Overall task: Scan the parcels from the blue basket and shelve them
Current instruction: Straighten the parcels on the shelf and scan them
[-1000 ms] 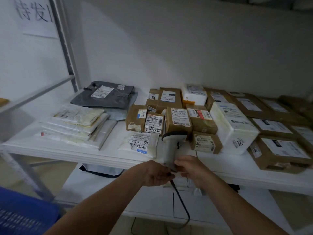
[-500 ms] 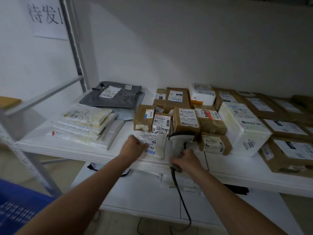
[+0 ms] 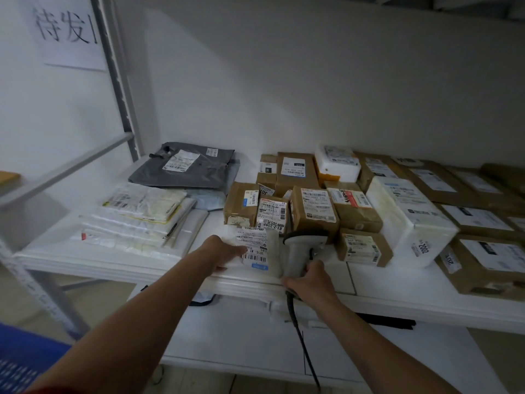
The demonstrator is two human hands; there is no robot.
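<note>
We pin the white mailer (image 3: pixel 257 247) label-up, left hand (image 3: pixel 224 253) fingers flat; right hand (image 3: pixel 311 281) fingers wrap the barcode scanner (image 3: pixel 297 247), 3 o'clock.

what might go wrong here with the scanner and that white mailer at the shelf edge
The white mailer lies at the front edge of the shelf under the left hand; a loose grab may slide it off.
The cable of the barcode scanner hangs below the right hand and may snag on that edge.
Labels on the brown boxes crowd the scanner head, so it may read the wrong one.
</note>
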